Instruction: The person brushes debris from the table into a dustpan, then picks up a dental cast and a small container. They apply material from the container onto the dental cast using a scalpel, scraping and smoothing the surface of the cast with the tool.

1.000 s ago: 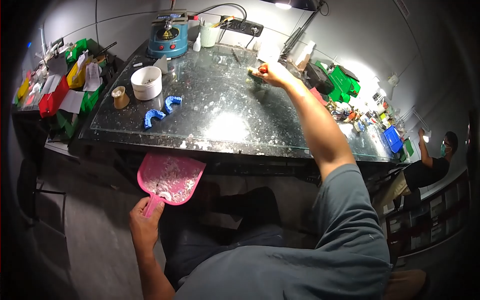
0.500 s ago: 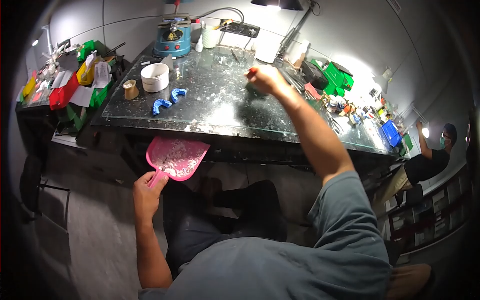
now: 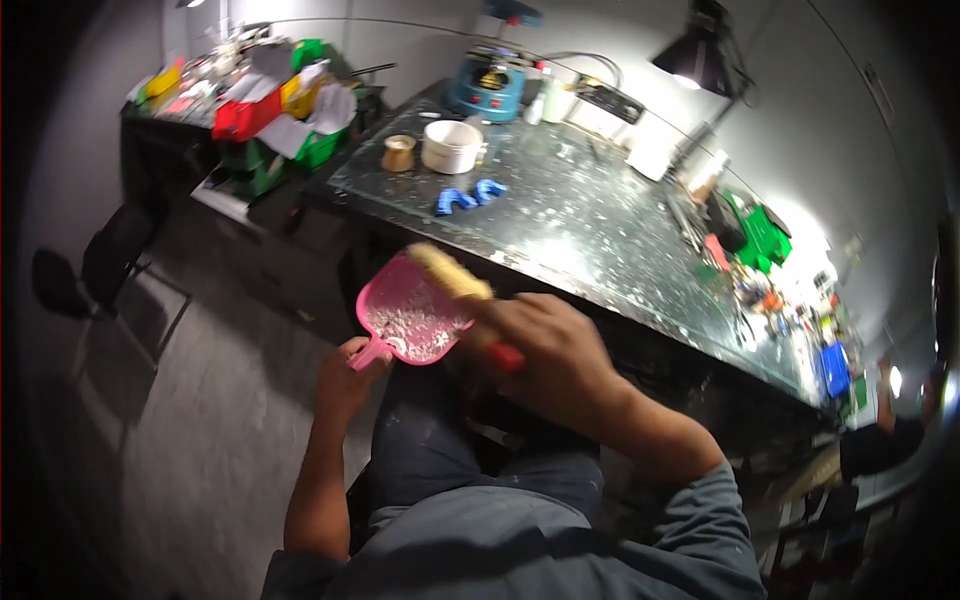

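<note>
My left hand (image 3: 350, 378) is closed around the handle of a pink dustpan (image 3: 385, 300), just below the front edge of the dark workbench (image 3: 570, 215). White crumbs and dust lie in the pan. Over the pan's right side, my right hand (image 3: 545, 350) grips a brush (image 3: 450, 275) with pale yellow bristles and a red handle end. The bristles are above the pan's upper right rim; whether they touch it I cannot tell. Two blue arch-shaped pieces (image 3: 456, 201) lie on the bench behind the pan.
A white tub (image 3: 451, 147), a tan cup (image 3: 398, 154) and a blue machine (image 3: 490, 88) stand at the bench's back left. Green bins (image 3: 760, 238) and clutter cover its right. A black chair (image 3: 120, 250) is at left; another person (image 3: 880, 440) is at far right.
My right hand has come down from the benchtop to the dustpan with the brush. The view has turned, so the bench now appears tilted. My left hand still holds the pan.
</note>
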The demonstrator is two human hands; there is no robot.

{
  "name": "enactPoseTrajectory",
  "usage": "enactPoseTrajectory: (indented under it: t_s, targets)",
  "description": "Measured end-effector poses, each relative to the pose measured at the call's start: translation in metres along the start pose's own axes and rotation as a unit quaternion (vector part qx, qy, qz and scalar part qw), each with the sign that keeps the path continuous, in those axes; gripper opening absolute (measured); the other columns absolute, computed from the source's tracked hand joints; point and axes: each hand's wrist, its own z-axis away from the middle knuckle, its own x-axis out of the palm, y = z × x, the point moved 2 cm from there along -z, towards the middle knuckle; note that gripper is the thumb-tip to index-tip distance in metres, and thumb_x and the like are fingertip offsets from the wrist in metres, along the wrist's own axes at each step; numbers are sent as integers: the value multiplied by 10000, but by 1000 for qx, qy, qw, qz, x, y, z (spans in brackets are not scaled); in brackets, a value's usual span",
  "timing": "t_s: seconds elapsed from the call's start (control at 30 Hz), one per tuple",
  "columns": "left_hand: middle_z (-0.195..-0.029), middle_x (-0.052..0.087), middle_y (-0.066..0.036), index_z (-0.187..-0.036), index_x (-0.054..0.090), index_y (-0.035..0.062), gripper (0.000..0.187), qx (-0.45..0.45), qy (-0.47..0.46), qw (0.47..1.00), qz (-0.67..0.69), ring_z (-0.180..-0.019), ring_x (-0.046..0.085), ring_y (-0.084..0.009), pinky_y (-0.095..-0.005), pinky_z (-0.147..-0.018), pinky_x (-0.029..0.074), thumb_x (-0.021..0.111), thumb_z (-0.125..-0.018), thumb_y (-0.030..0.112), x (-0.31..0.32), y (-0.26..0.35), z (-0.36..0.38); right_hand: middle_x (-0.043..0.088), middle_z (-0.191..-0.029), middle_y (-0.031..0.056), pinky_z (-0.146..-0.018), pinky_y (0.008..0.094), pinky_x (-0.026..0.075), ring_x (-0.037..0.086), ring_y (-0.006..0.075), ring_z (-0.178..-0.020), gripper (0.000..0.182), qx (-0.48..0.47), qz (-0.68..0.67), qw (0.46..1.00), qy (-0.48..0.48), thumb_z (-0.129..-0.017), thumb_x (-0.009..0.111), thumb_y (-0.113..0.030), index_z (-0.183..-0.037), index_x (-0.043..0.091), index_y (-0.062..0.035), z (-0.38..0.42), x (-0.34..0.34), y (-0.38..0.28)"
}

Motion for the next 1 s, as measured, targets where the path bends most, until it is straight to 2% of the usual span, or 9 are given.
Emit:
enactPoseTrajectory:
  t_s: [0.13, 0.17, 0.27, 0.43, 0.5, 0.63, 0.73, 0.77, 1.0]
  targets:
    - [-803, 661, -66, -1008, 661, 5, 318, -22, 26, 999, 6, -733, 587, -108, -283, -671, 473, 737, -816, 247, -20, -79, 7, 706, -889, 143, -696, 330, 524, 689, 275, -805, 224, 143, -25, 989, 38, -868, 675, -139, -1055, 655, -18, 21, -28, 26]
    - [-804, 661, -71, -1002, 659, 8, 307, 20, 62, 998, 26, -732, 590, -113, -288, -669, 473, 735, -819, 243, -27, -91, 9, 702, -858, 128, -682, 309, 513, 684, 224, -759, 203, 264, -114, 957, 49, -896, 661, -155, -1042, 670, -14, 26, -29, 28]
    - [-778, 643, -57, -982, 653, 16, 279, 28, 133, 990, 37, -715, 575, -108, -291, -657, 469, 731, -828, 235, -33, -115, 11, 662, -802, 40, -657, 223, 476, 606, 81, -710, 225, 363, -217, 906, 3, -939, 631, -191, -1078, 667, -18, 25, -17, 26]
    - [-687, 553, 22, -961, 635, 54, 262, -74, 138, 984, 81, -603, 475, -50, -232, -538, 383, 725, -849, 273, -27, -102, 6, 687, -933, 83, -713, 287, 512, 653, 161, -785, 222, 230, -338, 909, -78, -922, 644, -164, -1122, 659, -70, 9, 65, 13]
    - [-684, 536, 27, -1002, 597, 78, 286, -113, 134, 963, 204, -553, 446, -26, -199, -477, 326, 710, -874, 308, -25, -101, 10, 659, -984, 122, -792, 374, 513, 633, 292, -921, 265, 68, -273, 958, -56, -881, 672, -168, -1136, 644, -102, -5, 109, -2]
    - [-676, 521, 41, -1029, 549, 100, 308, -104, 132, 944, 284, -492, 404, -2, -173, -426, 258, 671, -908, 355, -28, -111, 10, 586, -955, 89, -760, 349, 421, 555, 243, -890, 472, -30, -81, 996, -28, -816, 651, -186, -1264, 552, -73, -23, 216, -22]
    - [-1230, 560, -81, -1400, 424, 70, 674, -161, 158, 863, 452, -998, 570, -112, -237, -722, 458, 424, -965, 585, -25, -135, 5, 569, -993, 124, -785, 379, 399, 536, 253, -935, 611, -14, 6, 998, -54, -783, 590, -145, -1368, 450, -41, -26, 281, -32]
    - [-1431, 407, -81, -1493, 293, 57, 780, -105, 75, 888, 442, -1265, 418, -157, -290, -962, 403, 356, -964, 626, -29, -108, 6, 568, -994, 130, -785, 381, 399, 541, 255, -931, 622, 10, -12, 998, -61, -783, 591, -156, -1375, 443, -38, -23, 296, -40]
    - [-1284, 531, -77, -1370, 452, 38, 557, -84, 75, 921, 373, -1164, 511, -157, -279, -980, 392, 545, -967, 411, -33, -122, -13, 530, -1089, 234, -824, 479, 446, 562, 379, -1029, 755, 82, -241, 948, -193, -764, 660, -120, -1410, 315, 62, -13, 302, -12]
